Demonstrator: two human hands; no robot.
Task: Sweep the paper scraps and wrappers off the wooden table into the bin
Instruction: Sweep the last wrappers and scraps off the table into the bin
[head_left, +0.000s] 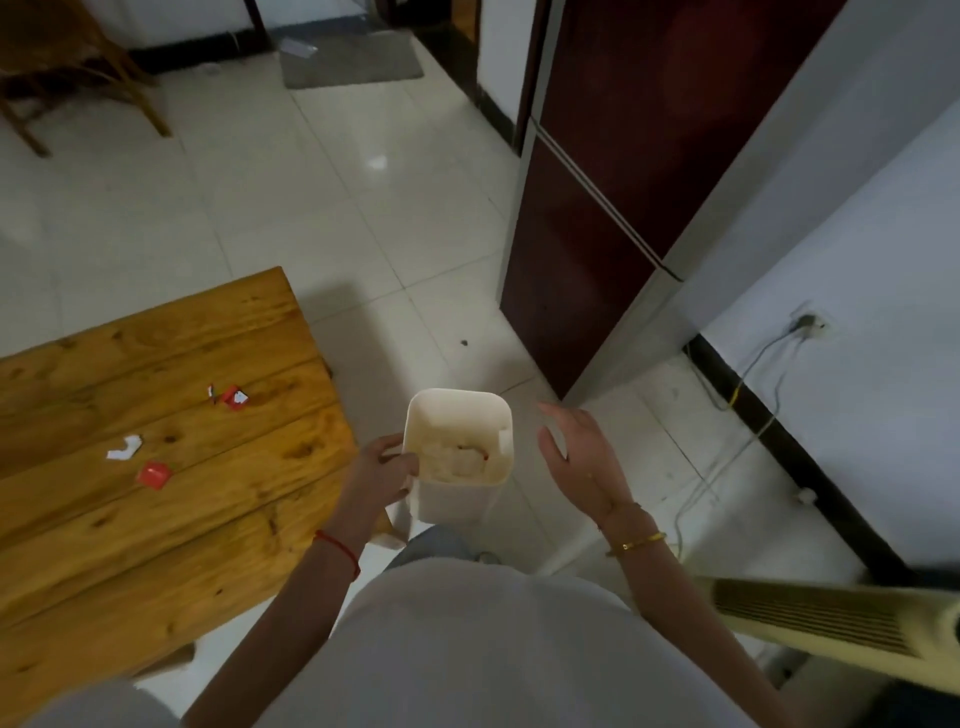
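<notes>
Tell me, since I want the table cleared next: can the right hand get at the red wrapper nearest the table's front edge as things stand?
Probably not easily. The right hand hovers open on the far side of the bin from the table, and the red wrapper lies well across it. The left hand, gripping the bin's rim, is nearer.

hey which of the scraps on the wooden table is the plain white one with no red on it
The white paper scrap, a bent strip lying just up-left of the all-red wrapper. The farther wrapper near the table's far edge is red with a white patch.
</notes>
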